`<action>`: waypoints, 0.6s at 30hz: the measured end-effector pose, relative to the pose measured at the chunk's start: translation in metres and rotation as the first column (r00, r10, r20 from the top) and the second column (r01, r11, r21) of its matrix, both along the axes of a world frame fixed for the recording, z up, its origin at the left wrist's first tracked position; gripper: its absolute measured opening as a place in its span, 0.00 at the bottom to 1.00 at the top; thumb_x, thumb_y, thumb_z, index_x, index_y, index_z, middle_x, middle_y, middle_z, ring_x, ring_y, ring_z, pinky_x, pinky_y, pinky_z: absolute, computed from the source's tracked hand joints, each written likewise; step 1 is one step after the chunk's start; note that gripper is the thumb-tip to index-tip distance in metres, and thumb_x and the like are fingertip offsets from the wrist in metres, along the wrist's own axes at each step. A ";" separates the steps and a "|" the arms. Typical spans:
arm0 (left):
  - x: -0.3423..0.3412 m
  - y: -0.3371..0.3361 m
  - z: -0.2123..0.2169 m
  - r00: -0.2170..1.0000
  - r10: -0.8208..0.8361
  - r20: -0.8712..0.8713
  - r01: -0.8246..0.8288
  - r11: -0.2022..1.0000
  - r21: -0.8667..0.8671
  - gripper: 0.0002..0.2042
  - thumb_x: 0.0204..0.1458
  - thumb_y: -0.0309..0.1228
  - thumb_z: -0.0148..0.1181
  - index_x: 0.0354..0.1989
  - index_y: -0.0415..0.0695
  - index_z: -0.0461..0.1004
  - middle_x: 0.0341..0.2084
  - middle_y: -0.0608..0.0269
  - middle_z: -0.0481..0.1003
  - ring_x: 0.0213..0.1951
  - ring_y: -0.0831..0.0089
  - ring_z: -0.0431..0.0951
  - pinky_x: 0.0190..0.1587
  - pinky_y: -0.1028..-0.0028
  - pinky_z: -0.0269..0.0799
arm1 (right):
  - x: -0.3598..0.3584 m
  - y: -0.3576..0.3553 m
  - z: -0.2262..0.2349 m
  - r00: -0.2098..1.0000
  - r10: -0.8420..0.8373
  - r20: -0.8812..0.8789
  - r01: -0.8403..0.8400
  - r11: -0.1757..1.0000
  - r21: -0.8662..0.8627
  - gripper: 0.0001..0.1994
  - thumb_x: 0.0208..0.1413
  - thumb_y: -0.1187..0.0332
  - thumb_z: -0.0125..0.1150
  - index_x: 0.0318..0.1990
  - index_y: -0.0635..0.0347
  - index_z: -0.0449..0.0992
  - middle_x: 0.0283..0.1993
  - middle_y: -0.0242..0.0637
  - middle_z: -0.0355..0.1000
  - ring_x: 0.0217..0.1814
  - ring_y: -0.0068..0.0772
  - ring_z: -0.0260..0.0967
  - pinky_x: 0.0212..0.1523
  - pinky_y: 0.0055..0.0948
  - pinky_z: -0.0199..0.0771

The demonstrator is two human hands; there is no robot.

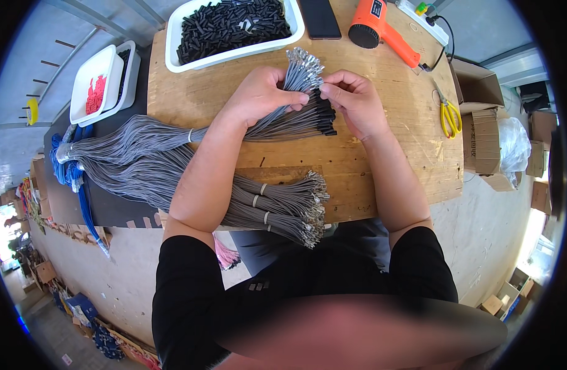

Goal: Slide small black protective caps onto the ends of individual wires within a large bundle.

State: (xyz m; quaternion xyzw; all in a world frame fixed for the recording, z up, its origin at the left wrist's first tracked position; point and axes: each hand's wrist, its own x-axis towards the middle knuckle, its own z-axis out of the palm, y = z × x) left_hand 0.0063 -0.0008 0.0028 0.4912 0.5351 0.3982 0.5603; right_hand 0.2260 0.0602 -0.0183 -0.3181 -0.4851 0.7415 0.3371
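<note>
At the far left of the wooden desk (382,154), two small white trays (104,80) sit stacked side by side, one holding red pieces. Beside them a long hank of grey wires (135,154) fans across the desk edge, with blue cords (74,172) lying under it. Nearer the body, tied bundles of grey wires with metal terminals (283,206) rest under the left forearm. Behind, a large white tray of short black sleeves (234,24) stands at the back edge.

At centre, the left hand (259,95) has its grip closed round a bundle of grey wires (302,77), terminal ends up. The right hand (354,98) pinches at the same bundle, thumb and fingertips closed on something small; what it is cannot be made out. Wires already wearing black sleeves (323,120) lie just below both hands.

The step in hand looks like sleeving one wire end. Next would seem to call for steady, fine alignment.

Further right lie an orange heat gun (379,28) and yellow scissors (448,117). Cardboard boxes (481,123) at the rim are distorted.
</note>
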 end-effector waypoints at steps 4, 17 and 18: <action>-0.003 0.001 -0.006 0.999 0.014 0.030 -0.014 1.000 0.008 0.11 0.50 0.29 0.70 0.37 0.34 0.80 0.29 0.58 0.82 0.31 0.75 0.82 0.37 0.76 0.77 | -0.001 0.000 -0.001 0.999 -0.001 0.047 -0.001 0.999 0.038 0.06 0.57 0.76 0.67 0.41 0.64 0.79 0.31 0.26 0.75 0.26 0.11 0.60 0.26 0.15 0.56; -0.003 0.003 -0.008 0.994 0.089 0.060 -0.088 0.996 -0.031 0.12 0.52 0.31 0.69 0.36 0.34 0.79 0.28 0.59 0.81 0.29 0.75 0.80 0.35 0.76 0.76 | 0.011 0.020 -0.003 0.883 -0.276 -0.380 0.078 0.884 -0.460 0.13 0.62 0.81 0.50 0.54 0.75 0.67 0.54 0.52 0.70 0.56 0.41 0.71 0.61 0.31 0.75; -0.003 0.003 -0.009 0.993 0.100 0.068 -0.098 0.995 -0.034 0.12 0.52 0.31 0.69 0.36 0.34 0.79 0.28 0.59 0.81 0.29 0.75 0.80 0.35 0.76 0.76 | 0.010 0.020 -0.005 0.885 -0.271 -0.379 0.077 0.887 -0.454 0.13 0.64 0.82 0.48 0.54 0.75 0.67 0.54 0.52 0.70 0.56 0.42 0.71 0.62 0.31 0.75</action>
